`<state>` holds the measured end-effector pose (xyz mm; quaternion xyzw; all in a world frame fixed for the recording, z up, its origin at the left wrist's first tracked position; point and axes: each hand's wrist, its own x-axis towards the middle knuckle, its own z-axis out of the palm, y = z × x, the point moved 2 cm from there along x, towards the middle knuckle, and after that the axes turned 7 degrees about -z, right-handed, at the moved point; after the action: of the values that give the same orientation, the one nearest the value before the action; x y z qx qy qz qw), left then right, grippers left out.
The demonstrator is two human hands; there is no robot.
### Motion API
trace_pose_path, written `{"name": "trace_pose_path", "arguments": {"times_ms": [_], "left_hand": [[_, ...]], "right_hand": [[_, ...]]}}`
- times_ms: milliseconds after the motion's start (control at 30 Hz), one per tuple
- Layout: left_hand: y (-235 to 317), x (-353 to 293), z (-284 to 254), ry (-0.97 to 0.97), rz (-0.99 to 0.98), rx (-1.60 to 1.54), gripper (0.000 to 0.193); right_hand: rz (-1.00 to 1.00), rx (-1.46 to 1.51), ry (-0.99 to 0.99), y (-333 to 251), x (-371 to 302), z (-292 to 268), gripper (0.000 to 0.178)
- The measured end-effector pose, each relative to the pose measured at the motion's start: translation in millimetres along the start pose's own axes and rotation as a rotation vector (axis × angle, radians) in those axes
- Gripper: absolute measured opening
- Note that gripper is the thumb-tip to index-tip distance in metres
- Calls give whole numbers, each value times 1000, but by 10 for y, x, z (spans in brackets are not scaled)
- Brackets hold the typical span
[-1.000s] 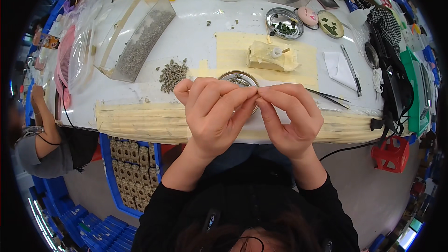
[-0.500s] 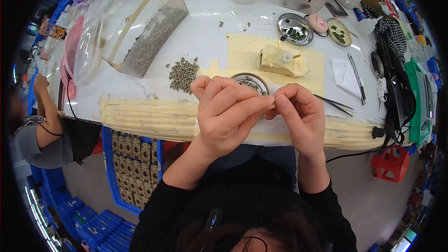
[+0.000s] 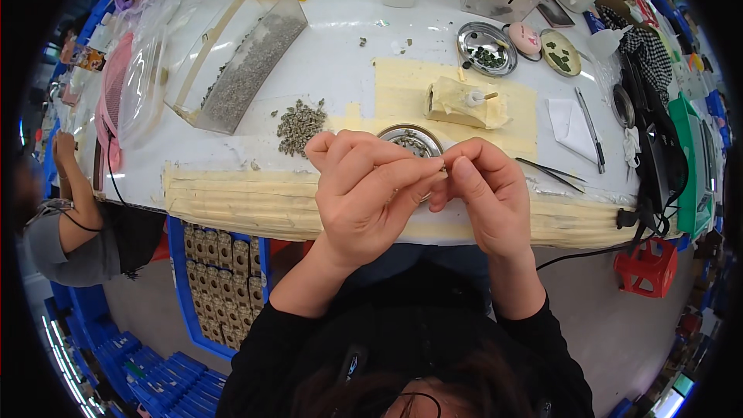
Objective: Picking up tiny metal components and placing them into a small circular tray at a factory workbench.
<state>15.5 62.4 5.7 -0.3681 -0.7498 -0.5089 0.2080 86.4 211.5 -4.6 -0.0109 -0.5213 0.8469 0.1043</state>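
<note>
My left hand (image 3: 364, 197) and my right hand (image 3: 489, 197) meet fingertip to fingertip over the table's near edge. Both are closed in a pinch. Whatever lies between the fingertips is tiny and mostly covered, so I cannot make out its kind. Just behind the fingers stands a round metal dish (image 3: 384, 133) with small grey-green pieces in it, partly hidden by my hands. A loose pile of similar small pieces (image 3: 302, 128) lies left of the dish. Black tweezers (image 3: 549, 173) rest to the right of my right hand.
A clear bin (image 3: 241, 62) of grey pieces lies at the left. Behind the dish sits a tape-covered block (image 3: 464, 104). Metal dishes with dark green bits (image 3: 487, 56), a white cloth (image 3: 571, 131) and a pen (image 3: 590, 130) are at the right. Padding (image 3: 240, 200) lines the front edge.
My two hands have shifted slightly left and the fingertips are tilted a little differently, still pinched together. The whole view has moved slightly. Nothing on the table has visibly been moved.
</note>
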Motion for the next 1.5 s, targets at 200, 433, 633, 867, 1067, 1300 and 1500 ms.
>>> {"name": "trace_pose_path", "arguments": {"times_ms": [200, 433, 633, 867, 1067, 1300, 1500], "left_hand": [[65, 4, 44, 9, 28, 184, 23], [63, -4, 58, 24, 16, 215, 25], [89, 13, 19, -22, 61, 157, 26], [87, 11, 9, -34, 76, 113, 25], [13, -14, -1, -31, 54, 35, 31], [93, 4, 52, -2, 34, 214, 25], [91, 0, 46, -13, 30, 204, 26]], "right_hand": [[-406, -512, 136, -9, -12, 55, 11], [-802, -1060, 159, -50, -4, 138, 15], [-299, -407, 134, -42, -7, 37, 9], [-199, -368, 39, 7, -36, -10, 12], [-160, -297, 34, -10, -38, 34, 12], [-628, -804, 174, -31, -5, 61, 6], [-463, -672, 164, -23, -16, 45, 6]]}}
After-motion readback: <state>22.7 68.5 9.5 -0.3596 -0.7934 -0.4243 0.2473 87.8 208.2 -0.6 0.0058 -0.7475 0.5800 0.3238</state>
